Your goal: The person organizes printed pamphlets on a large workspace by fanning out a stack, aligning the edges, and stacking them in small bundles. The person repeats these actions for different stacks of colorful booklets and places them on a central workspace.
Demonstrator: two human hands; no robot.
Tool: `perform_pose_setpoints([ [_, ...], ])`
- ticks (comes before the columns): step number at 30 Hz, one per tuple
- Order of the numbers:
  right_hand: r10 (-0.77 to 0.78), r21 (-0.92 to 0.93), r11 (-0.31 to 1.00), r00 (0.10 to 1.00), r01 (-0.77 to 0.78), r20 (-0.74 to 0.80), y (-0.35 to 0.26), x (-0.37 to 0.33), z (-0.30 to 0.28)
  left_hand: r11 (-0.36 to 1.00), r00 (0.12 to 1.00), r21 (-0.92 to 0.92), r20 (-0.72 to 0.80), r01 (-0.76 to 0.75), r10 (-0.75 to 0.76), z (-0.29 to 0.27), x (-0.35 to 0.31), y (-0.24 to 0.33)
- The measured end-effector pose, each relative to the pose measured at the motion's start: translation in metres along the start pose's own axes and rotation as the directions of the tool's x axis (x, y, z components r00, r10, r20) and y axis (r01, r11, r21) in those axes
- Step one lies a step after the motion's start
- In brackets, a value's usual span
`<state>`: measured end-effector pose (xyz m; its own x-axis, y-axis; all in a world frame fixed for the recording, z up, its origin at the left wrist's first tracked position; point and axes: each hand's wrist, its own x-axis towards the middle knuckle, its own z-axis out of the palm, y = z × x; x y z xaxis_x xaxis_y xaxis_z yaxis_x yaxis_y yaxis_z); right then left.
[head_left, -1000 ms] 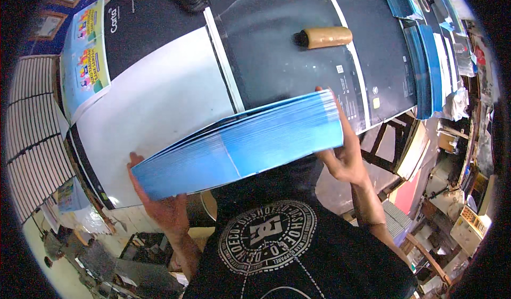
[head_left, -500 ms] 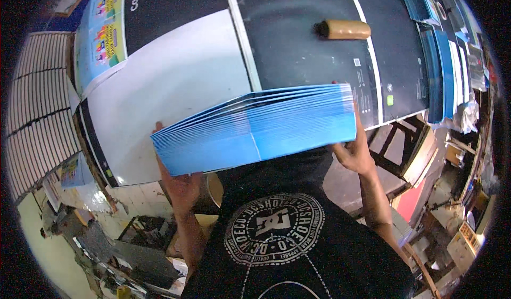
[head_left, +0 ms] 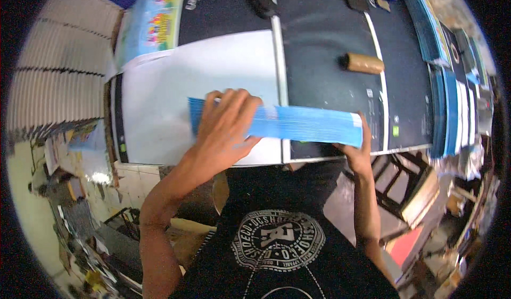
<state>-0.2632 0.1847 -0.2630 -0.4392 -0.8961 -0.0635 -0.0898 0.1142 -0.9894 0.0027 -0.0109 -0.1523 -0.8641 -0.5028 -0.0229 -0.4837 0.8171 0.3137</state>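
A thick stack of blue printed sheets (head_left: pixel 311 124) stands with its layered edges facing me, over the near edge of the worktable. My left hand (head_left: pixel 229 121) reaches over the stack's left part, fingers bent across the top and thumb on the near side. At the stack's right end, my right hand (head_left: pixel 357 147) grips it, with fingers behind the end and the thumb low. The sheets' left end is partly covered by my left hand. Beneath lies a large white sheet (head_left: pixel 159 107) on the table.
A brown cylinder (head_left: pixel 365 63) lies on the black board (head_left: pixel 324 38) beyond the stack. Blue stacks (head_left: pixel 444 113) line the table's right side. Colourful printed sheets (head_left: pixel 159 19) lie at the far left. A wooden frame (head_left: pixel 410 187) stands below the table's right edge.
My left hand has moved from under the stack's left end to over its top. The stack looks narrower and more compressed, its upper layers no longer gaping.
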Motion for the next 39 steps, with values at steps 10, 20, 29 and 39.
perform_pose_setpoints([
  [10,0.044,-0.091,0.995,0.999,-0.045,-0.008,0.046,-0.015,-0.011,0.997,0.999,0.083,-0.032,-0.003,0.006,0.021,-0.015,0.02],
  [20,-0.095,-0.142,0.985,0.995,0.097,0.021,0.027,-0.002,0.008,0.996,0.998,0.063,0.013,0.064,-0.065,0.014,-0.022,0.004],
  [29,-0.193,-0.133,0.971,0.98,0.199,0.052,0.019,0.0,0.006,0.856,0.701,-0.038,-0.555,0.516,-0.447,-0.135,-0.165,-0.017],
  [39,-0.237,-0.331,0.894,0.946,0.302,0.223,-0.003,0.016,0.016,0.695,-0.139,-0.719,-0.687,-0.004,-0.713,-0.255,-0.354,-0.156],
])
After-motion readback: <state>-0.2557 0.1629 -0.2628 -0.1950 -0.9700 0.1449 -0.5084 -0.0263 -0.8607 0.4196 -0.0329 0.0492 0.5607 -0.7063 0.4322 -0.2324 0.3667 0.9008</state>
